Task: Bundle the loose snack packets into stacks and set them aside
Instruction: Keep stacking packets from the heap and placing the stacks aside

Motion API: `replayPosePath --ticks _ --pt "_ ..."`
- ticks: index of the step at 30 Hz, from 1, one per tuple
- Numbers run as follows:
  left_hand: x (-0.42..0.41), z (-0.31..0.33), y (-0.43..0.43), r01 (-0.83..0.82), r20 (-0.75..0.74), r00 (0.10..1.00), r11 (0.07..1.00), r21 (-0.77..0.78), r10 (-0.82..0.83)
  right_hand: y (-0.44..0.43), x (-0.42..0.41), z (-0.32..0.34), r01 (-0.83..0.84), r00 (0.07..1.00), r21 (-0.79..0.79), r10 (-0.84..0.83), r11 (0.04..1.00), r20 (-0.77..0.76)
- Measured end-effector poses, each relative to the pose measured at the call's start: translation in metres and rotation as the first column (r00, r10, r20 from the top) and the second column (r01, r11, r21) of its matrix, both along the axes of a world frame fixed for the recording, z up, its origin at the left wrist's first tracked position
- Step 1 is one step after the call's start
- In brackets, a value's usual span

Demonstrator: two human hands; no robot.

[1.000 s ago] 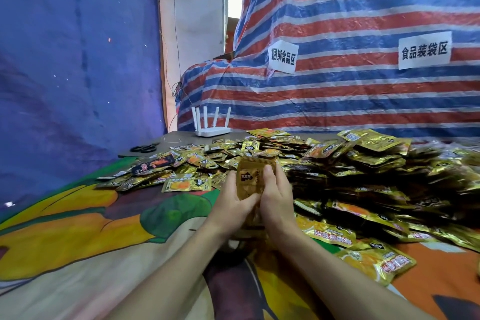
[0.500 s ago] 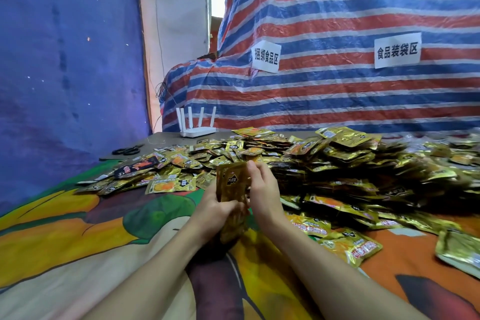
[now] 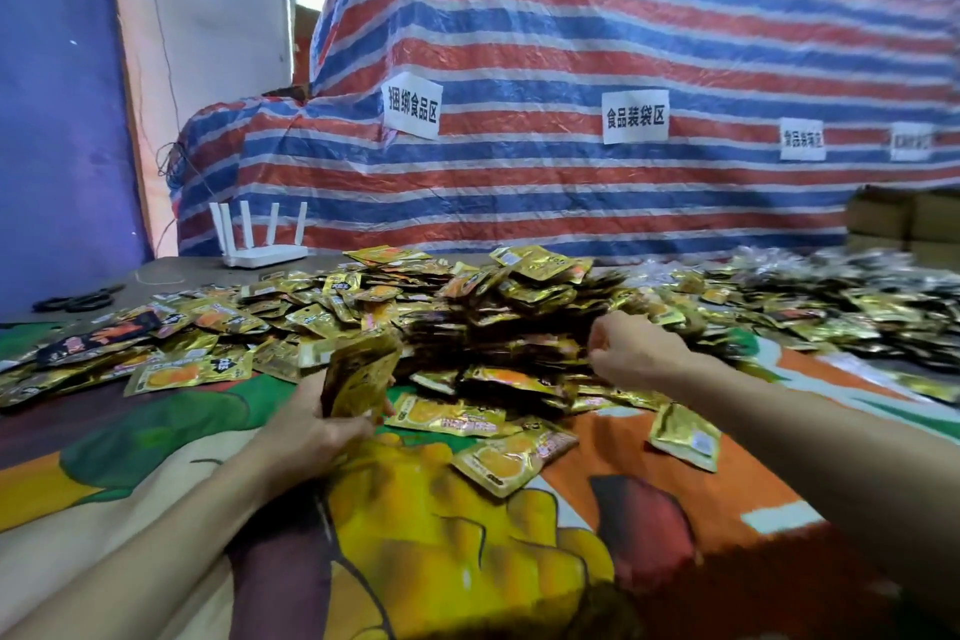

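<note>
**Risk note: part-built stack in one grip, other grip at the heap**

Left grip (image 3: 311,424), lower centre-left of frame: fingers curled round a stack of gold snack packets (image 3: 358,372), held upright just above the printed cloth (image 3: 441,551) that covers the bench. The stack's top edges fan apart.

Right grip (image 3: 636,348), right of centre: fingers curled at the near flank of the packet heap (image 3: 493,307). It is blurred, so I cannot tell whether it pinches a packet or nothing.

Likely failures, as I judge them:
1. The stack is carried by one grip, low down. Foil looks slick, so a slack squeeze could let packets slide out onto the cloth.
2. The heap is piled high. Pulling from its flank may send neighbours sliding down toward the loose orange-print packet (image 3: 511,463) in front.
3. Two packets could come away together, which would leave the stack uneven.
4. If the fanned edges are not squared, the bundle will be crooked.
</note>
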State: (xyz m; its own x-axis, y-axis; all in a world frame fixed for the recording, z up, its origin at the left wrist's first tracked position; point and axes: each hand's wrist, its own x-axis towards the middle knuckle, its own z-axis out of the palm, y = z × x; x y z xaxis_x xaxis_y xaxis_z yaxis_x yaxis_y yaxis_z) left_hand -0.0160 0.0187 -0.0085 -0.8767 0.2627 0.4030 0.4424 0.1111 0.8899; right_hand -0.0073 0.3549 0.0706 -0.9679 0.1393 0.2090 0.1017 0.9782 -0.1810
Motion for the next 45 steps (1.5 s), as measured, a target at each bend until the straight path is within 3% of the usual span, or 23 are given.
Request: replayPosePath --ticks 3,6,15,23,30,40,45 --pt "0.003 0.001 0.006 -0.018 -0.036 0.999 0.998 -0.068 0.016 0.057 0.011 0.003 0.143 0.977 0.148 -0.163 0.979 0.134" --pt "0.008 0.006 0.006 -0.009 -0.031 1.000 0.999 -0.043 0.007 0.090 0.022 -0.004 0.193 0.948 0.199 -0.235 0.961 0.214" --pt "0.003 0.006 0.001 -0.012 -0.040 0.999 0.998 -0.054 0.010 0.102 0.013 -0.024 0.164 0.969 0.319 -0.213 0.934 0.128" --pt "0.004 0.007 -0.001 -0.001 -0.022 1.000 0.998 -0.059 0.000 0.111 0.005 -0.020 0.222 0.966 0.207 -0.244 0.953 0.088" --pt "0.008 0.010 0.000 -0.011 0.003 1.000 0.997 -0.078 0.011 0.112 0.003 -0.024 0.169 0.976 0.138 -0.185 0.976 0.118" --pt "0.005 0.009 -0.001 -0.023 -0.017 1.000 0.995 -0.098 0.021 0.105 -0.004 -0.031 0.223 0.965 0.212 -0.247 0.951 0.092" --pt "0.004 0.009 -0.001 -0.028 -0.025 0.999 0.995 -0.095 0.025 0.105 -0.008 -0.035 0.255 0.957 0.161 -0.273 0.953 0.095"
